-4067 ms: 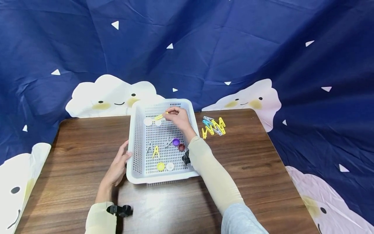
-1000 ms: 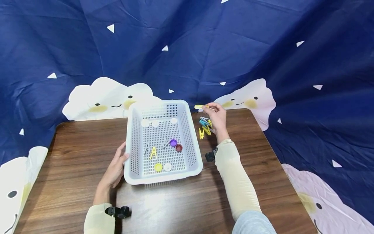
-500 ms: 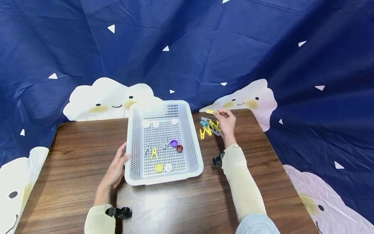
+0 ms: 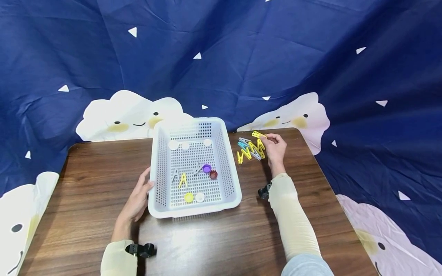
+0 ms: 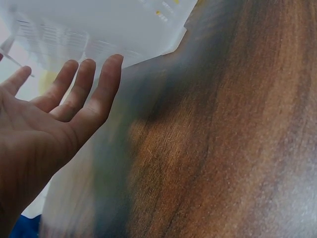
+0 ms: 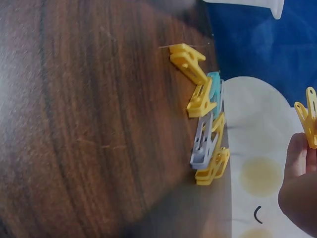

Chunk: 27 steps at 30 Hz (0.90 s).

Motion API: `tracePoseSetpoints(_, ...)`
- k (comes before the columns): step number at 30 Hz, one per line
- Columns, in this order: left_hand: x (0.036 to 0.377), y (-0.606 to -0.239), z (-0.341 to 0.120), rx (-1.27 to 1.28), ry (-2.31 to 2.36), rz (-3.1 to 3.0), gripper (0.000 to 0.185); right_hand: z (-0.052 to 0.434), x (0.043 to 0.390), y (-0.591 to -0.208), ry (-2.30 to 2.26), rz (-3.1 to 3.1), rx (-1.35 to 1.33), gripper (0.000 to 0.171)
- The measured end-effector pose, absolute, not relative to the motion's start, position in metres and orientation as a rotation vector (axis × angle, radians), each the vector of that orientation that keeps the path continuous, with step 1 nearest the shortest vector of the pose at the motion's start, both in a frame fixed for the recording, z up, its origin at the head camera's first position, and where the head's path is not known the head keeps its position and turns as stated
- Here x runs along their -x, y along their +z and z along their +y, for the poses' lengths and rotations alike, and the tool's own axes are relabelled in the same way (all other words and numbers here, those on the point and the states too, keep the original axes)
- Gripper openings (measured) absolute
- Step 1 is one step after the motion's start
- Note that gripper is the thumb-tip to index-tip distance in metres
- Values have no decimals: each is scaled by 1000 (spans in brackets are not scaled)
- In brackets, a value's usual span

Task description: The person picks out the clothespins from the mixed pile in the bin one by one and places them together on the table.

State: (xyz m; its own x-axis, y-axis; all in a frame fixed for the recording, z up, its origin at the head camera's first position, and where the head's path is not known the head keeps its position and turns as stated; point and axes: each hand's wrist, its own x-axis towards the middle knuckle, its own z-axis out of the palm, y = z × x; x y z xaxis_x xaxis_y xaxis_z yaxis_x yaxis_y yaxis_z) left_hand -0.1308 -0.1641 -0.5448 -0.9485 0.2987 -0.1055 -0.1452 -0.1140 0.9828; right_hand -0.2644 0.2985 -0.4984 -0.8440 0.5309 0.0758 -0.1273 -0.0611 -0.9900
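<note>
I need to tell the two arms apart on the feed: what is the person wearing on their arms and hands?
Both hands are bare: left hand, right hand. Each forearm wears a snug cream sleeve to the wrist; light blue cloth shows above the right one. A small black camera mount sits at the left wrist, another at the right.

A yellow clothespin is in the air, pinched at one end.

The right hand holds the small yellow plastic peg with its fingertips, and the peg sticks out to the left, above the far end of the pile of pegs on the brown table. The pile has yellow, grey and light blue pegs, all lying flat and touching one another, just to the right of the white basket. The left hand lies flat with straight fingers against the basket's left wall.
</note>
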Motion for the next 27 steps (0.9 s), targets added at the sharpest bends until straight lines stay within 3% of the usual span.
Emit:
tracePoseSetpoints(4,131,-544,-164,-167,2140,1865,59,304,265,-504,1932,-1781,458,32)
tracePoseSetpoints(13,131,-544,-163,-138,2125,1886,59,314,265,-519,1836,-1805,551,20)
tracePoseSetpoints(27,129,-543,-162,-143,2140,1881,59,324,257,-538,1743,-1891,681,22)
